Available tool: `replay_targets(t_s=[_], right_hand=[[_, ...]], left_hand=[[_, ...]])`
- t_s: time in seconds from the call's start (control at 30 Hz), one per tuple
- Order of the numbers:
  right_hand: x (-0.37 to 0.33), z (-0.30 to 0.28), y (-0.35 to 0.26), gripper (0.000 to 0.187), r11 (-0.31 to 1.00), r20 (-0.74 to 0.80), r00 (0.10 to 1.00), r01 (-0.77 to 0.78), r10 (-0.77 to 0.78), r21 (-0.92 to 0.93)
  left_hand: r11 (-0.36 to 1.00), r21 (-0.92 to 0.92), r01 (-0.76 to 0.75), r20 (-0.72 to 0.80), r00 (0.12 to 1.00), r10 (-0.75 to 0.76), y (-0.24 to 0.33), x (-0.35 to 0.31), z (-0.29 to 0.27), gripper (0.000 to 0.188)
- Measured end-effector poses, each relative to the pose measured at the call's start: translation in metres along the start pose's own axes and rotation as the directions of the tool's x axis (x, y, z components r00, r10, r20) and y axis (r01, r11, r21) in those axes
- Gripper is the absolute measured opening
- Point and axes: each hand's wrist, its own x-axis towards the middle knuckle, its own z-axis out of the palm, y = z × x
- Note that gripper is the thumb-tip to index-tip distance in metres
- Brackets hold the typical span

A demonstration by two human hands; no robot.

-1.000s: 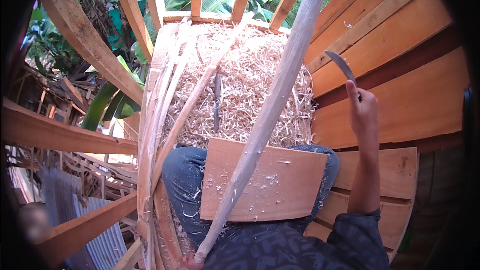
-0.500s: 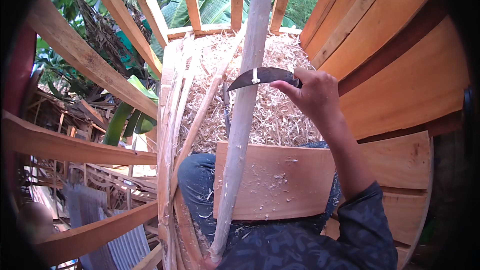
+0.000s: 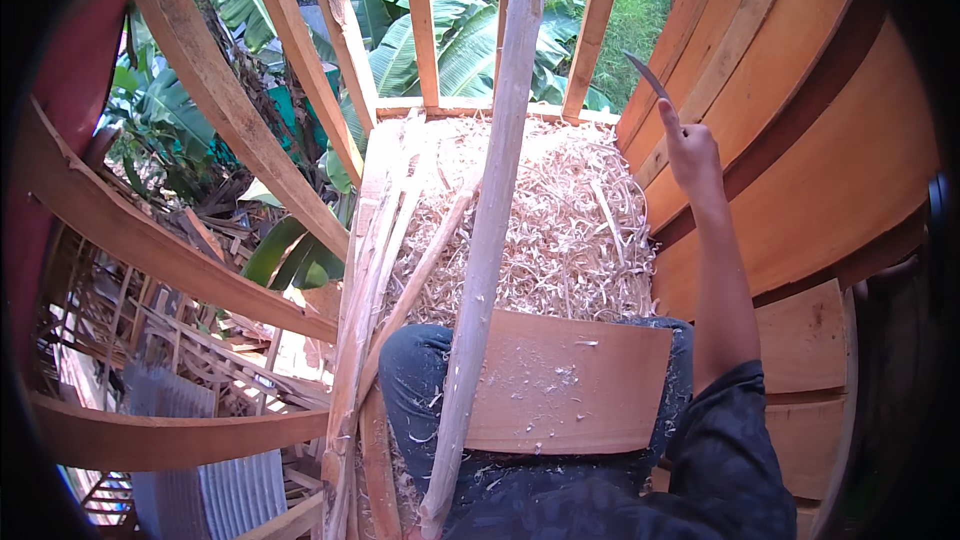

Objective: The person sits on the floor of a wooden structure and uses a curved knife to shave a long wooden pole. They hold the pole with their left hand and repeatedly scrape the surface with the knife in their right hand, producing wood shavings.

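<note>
My right hand (image 3: 693, 153) is closed round the handle of a curved knife, held up to the right and clear of the pole. The dark, narrow blade (image 3: 646, 74) points up and to the left. A long, pale, peeled wooden pole (image 3: 492, 210) stands slanted in front of me, its lower end near my lap and its top rising towards the far slats. It leans along the left edge of a flat wooden board (image 3: 570, 380) that lies across my thighs, with bits of shavings on it. My left hand does not show.
Curly wood shavings (image 3: 550, 230) cover the floor ahead. Long wooden strips (image 3: 375, 240) lie along the left side, beside open slats (image 3: 230, 110). Plank walls (image 3: 800, 170) rise close on the right. Banana leaves (image 3: 450, 50) and corrugated sheets (image 3: 240, 490) are outside.
My right hand has lifted the knife off the pole, up and to the right, and the blade has turned upward. The white shaving on the blade no longer shows. The view has shifted slightly.
</note>
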Motion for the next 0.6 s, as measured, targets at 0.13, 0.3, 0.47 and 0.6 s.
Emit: replay_targets(t_s=[0.13, 0.3, 0.47, 0.6], right_hand=[[-0.087, -0.005, -0.018, 0.075, 0.985, 0.167, 0.971, 0.172, -0.172, 0.015], [-0.160, 0.006, -0.049, 0.067, 0.819, 0.375, 0.760, 0.574, -0.531, -0.003], [-0.145, 0.037, -0.074, 0.071, 0.689, 0.419, 0.671, 0.712, -0.612, -0.133], [-0.123, 0.045, -0.113, 0.074, 0.661, 0.387, 0.669, 0.729, -0.635, -0.177]], left_hand=[[0.998, -0.027, 0.057, -0.019, 0.998, -0.057, -0.001, -0.006, 0.005, 0.045], [0.998, -0.012, 0.063, 0.017, 0.998, -0.063, 0.001, -0.008, 0.004, 0.045], [0.996, -0.041, 0.084, 0.024, 0.996, -0.083, 0.004, -0.018, 0.005, 0.046], [0.987, -0.080, 0.138, 0.012, 0.990, -0.138, -0.001, -0.034, 0.008, 0.046]])
